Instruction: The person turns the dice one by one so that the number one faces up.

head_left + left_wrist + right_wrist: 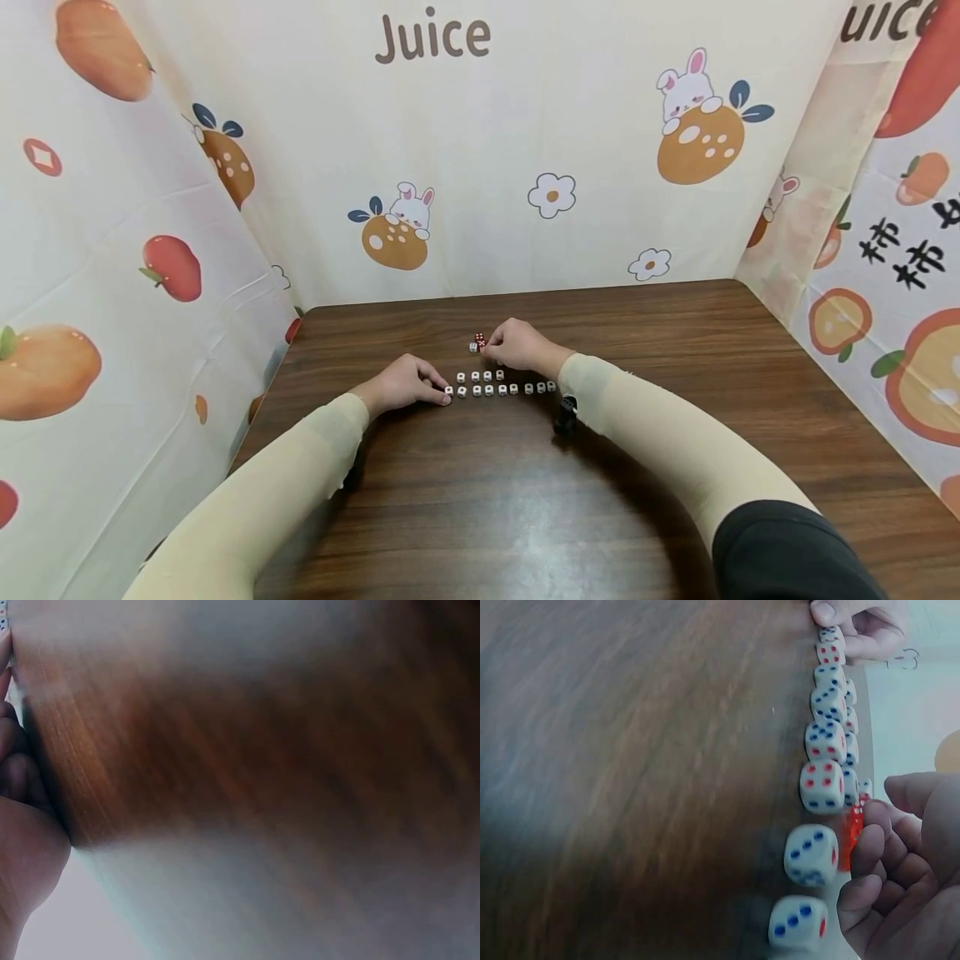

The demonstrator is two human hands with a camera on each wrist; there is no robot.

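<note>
My left hand (411, 383) pinches the white die (448, 391) at the left end of the front row between thumb and forefinger; the right wrist view also shows these fingers at the row's far end. Only part of the left hand (26, 832) appears along its own wrist view's edge. Farther back, my right hand (519, 344), fingers curled, has thumb and forefinger at a red die (482, 347), which its fingertips partly cover. A second red die (480, 337) and a white die (473, 347) sit beside it. In the right wrist view, red dice (846, 844) show behind the fingers.
A front row of several white dice (489, 390) runs left to right, with a shorter row of white dice (476, 377) behind it. Both stand on a brown wood table (465, 500). Printed cloth (480, 150) hangs behind and at both sides.
</note>
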